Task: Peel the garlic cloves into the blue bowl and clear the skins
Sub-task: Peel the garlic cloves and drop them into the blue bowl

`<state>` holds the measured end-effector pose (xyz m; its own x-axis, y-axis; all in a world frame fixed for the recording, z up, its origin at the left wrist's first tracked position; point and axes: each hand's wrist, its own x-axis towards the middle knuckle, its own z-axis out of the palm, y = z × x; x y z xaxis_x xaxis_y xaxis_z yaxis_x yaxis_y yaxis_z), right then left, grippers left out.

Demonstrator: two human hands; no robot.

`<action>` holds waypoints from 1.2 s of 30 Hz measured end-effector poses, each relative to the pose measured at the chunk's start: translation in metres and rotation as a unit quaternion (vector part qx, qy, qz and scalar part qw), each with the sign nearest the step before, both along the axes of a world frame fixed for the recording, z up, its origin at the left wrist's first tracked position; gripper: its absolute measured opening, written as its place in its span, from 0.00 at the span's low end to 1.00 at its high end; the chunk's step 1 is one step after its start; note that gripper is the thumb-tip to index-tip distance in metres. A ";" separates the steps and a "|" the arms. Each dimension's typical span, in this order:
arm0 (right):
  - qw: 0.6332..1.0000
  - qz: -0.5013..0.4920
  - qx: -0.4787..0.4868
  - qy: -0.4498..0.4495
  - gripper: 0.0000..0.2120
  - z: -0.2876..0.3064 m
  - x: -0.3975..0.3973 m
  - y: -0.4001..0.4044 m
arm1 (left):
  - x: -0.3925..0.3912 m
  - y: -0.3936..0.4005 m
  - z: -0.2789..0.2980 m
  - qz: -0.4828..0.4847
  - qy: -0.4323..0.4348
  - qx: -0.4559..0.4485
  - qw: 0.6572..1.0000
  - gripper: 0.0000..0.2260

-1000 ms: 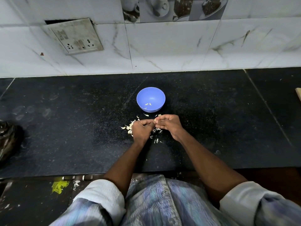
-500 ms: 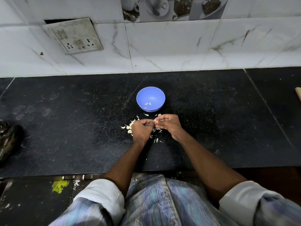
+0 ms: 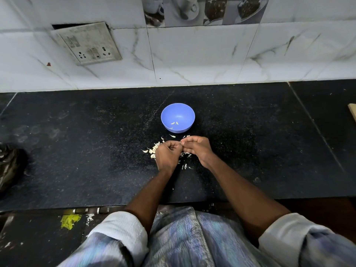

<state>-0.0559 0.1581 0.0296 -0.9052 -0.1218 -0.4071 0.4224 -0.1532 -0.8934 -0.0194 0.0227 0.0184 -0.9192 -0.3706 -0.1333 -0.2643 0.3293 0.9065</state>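
A blue bowl (image 3: 169,112) stands on the black counter with a few pale peeled garlic cloves (image 3: 175,123) at its bottom. Just in front of it, my left hand (image 3: 168,154) and my right hand (image 3: 196,148) meet with curled fingers, pinching a small garlic clove between their fingertips; the clove is almost wholly hidden. Several white garlic pieces and skins (image 3: 154,149) lie to the left of my left hand, and more skins (image 3: 185,166) are scattered under and between the hands.
The black counter (image 3: 77,151) runs wide on both sides, backed by a white tiled wall with a socket plate (image 3: 86,44). A dark bundle (image 3: 9,166) lies at the far left edge. A pale wooden edge (image 3: 352,112) shows at the far right.
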 end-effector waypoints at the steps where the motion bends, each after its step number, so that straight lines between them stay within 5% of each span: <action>1: 1.000 -0.008 -0.003 -0.004 0.07 0.000 0.000 -0.001 | 0.000 0.000 0.001 0.001 0.010 -0.001 1.000 0.02; 13: 0.995 -0.042 -0.073 -0.051 0.13 0.001 -0.004 0.000 | -0.003 -0.003 -0.004 0.031 -0.009 0.151 0.988 0.06; 19: 0.999 -0.031 -0.023 -0.036 0.13 -0.003 -0.004 0.002 | -0.003 -0.004 -0.006 0.024 -0.018 0.034 0.999 0.08; 36: 0.990 -0.009 0.134 0.046 0.10 0.002 -0.006 0.003 | -0.006 -0.006 -0.008 -0.078 0.031 -0.096 0.992 0.05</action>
